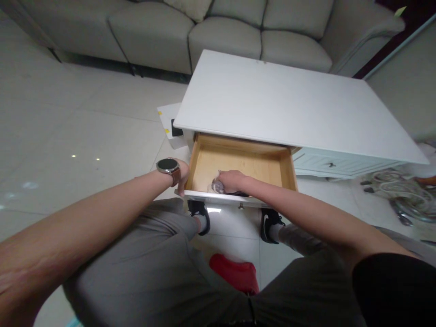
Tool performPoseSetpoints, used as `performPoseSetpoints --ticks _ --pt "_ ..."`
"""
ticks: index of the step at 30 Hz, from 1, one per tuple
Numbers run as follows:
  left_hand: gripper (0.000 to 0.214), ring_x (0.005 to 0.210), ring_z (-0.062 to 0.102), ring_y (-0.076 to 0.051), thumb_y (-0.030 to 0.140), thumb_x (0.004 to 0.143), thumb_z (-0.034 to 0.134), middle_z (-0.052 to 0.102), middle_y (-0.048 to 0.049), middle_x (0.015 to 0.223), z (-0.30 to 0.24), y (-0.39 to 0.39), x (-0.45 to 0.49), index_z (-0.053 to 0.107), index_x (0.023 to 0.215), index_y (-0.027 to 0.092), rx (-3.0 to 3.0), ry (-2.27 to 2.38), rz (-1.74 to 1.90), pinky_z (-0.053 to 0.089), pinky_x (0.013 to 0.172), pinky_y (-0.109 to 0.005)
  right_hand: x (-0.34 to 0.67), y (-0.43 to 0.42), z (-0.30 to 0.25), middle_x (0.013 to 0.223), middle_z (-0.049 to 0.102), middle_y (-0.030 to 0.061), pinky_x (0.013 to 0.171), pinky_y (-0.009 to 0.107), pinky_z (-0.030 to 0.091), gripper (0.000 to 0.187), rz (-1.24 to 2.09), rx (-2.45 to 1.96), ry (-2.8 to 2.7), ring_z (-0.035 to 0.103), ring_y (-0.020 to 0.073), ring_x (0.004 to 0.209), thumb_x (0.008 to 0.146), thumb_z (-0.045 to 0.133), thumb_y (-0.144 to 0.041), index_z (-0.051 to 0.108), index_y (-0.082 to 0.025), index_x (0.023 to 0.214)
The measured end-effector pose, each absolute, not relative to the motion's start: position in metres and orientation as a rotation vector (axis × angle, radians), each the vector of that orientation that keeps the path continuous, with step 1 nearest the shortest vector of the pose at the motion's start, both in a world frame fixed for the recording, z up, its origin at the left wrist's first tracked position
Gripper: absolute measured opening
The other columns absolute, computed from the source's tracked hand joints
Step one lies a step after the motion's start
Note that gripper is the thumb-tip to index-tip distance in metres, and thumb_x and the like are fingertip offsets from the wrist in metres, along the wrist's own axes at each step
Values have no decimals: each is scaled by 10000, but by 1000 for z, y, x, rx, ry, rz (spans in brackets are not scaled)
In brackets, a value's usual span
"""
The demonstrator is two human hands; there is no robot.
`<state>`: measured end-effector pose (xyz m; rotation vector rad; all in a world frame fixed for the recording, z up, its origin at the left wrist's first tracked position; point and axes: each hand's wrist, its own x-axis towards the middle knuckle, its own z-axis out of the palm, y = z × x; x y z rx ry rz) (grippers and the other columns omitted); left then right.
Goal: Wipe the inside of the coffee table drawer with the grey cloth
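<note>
A white coffee table (289, 104) has a wooden drawer (245, 161) pulled out toward me. My left hand (182, 175), with a watch on its wrist, grips the drawer's left front corner. My right hand (231, 180) reaches inside the drawer near its front edge, fingers curled on a small crumpled clear thing (216, 185), perhaps plastic wrap. A dark object lies partly hidden under that hand. The remainder of the drawer bottom shows bare wood.
A grey sofa (225, 36) stands behind the table. A white box (170, 125) lies on the tiled floor to the table's left. Coiled cables (402, 193) lie at the right. A red stool (235, 272) is under me, my shoes below the drawer.
</note>
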<state>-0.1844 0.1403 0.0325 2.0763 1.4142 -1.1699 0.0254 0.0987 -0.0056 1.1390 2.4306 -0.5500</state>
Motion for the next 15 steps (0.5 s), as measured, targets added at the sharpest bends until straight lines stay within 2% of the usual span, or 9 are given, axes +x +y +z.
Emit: performPoseSetpoints --ticks 3,5,8,10,12,15 --pt "413 706 677 -271 484 456 942 636 -73 497 34 140 -179 694 487 155 1915 1364 -1440 556 838 -422 105 87 -7 1234 709 112 794 339 498 405 -526 1149 2339 690 286 1012 784 687 -308 735 -259 1183" --pt "406 674 666 -240 464 515 929 653 -70 525 36 140 -176 677 465 150 1885 1354 -1458 550 872 -426 161 76 -4 1246 697 113 804 345 493 402 -504 1106 2288 680 281 1016 793 667 -270 726 -251 1190" --pt "424 635 654 -213 421 604 900 673 -81 560 36 140 -173 643 419 139 1869 1350 -1459 544 904 -435 229 65 6 1189 706 153 824 373 484 250 -474 1122 2146 670 286 976 774 676 -196 772 -209 1004" --pt "408 653 669 -230 406 599 905 681 -89 574 34 140 -172 650 425 140 1866 1355 -1456 547 899 -434 252 65 15 1141 712 168 817 382 483 223 -454 1141 2091 664 293 964 743 677 -141 779 -196 934" --pt "369 691 688 -256 400 574 918 688 -92 581 33 140 -172 678 459 145 1867 1362 -1462 551 894 -438 255 73 21 1180 691 165 840 398 484 260 -425 1173 2104 653 304 986 753 674 -169 777 -202 989" --pt "364 746 704 -268 393 612 904 692 -91 594 32 139 -172 678 466 147 1889 1348 -1454 547 909 -436 233 91 18 1377 577 148 981 447 449 411 -363 1252 2250 588 337 1147 810 665 -306 723 -243 1212"
